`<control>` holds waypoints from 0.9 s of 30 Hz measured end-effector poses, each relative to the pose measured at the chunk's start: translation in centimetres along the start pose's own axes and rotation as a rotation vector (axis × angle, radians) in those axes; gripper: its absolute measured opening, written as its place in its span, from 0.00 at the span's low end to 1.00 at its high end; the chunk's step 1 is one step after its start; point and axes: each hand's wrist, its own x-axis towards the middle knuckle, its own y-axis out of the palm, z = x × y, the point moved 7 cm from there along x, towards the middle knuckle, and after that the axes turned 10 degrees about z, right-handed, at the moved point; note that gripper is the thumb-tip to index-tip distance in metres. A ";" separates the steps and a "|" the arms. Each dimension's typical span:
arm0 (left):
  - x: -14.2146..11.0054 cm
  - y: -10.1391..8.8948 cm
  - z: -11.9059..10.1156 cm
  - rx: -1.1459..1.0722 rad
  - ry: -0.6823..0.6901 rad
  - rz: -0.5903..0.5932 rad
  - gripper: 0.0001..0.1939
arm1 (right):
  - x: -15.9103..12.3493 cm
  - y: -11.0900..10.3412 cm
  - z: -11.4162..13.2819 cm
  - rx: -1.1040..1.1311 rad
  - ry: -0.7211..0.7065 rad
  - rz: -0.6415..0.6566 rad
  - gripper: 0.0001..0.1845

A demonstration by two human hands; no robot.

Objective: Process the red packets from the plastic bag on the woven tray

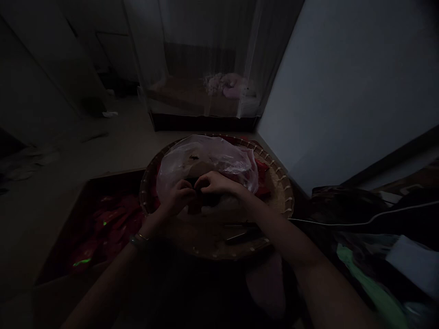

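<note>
The room is very dim. My left hand [180, 196] and my right hand [217, 183] meet over a round woven bamboo tray [287, 194], fingers bent and pinched close together. Between and below them is a dark piece of something [210, 199], too dark to name; both hands seem to grip it. Just behind my hands, a clear plastic bag [229, 155] lies crumpled in the tray, with something pale brown under or inside it. Red pieces [263, 176] show at the bag's right. A long dark tool with a shiny edge [242, 235] lies near the tray's front, below my right forearm.
At the left, a box [61, 237] holds many red items. A white cable [339, 224] runs from the tray's right side over dark cloth and bags. Behind the tray hangs a sheer curtain [192, 98]; a pale wall [343, 82] stands close on the right.
</note>
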 end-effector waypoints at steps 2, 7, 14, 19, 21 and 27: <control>-0.1 0.0 0.2 -0.004 0.008 -0.003 0.06 | -0.1 0.1 0.7 -0.043 0.004 0.027 0.19; -0.3 -0.4 0.0 0.011 0.029 -0.026 0.06 | -0.6 0.5 1.9 -0.162 0.040 0.126 0.23; -0.3 -0.6 -0.3 0.035 0.011 -0.026 0.05 | -1.5 0.8 2.4 -0.287 -0.057 0.023 0.23; -0.4 -0.6 -0.6 0.031 0.010 -0.014 0.06 | -1.3 1.1 0.9 -0.387 0.042 -0.108 0.15; -0.4 -0.5 -0.6 0.030 0.004 -0.003 0.06 | -1.3 0.8 0.7 -0.331 0.058 -0.165 0.12; -0.3 -0.4 -0.5 -0.007 -0.015 -0.016 0.06 | -1.5 0.3 1.1 -0.246 0.002 -0.227 0.11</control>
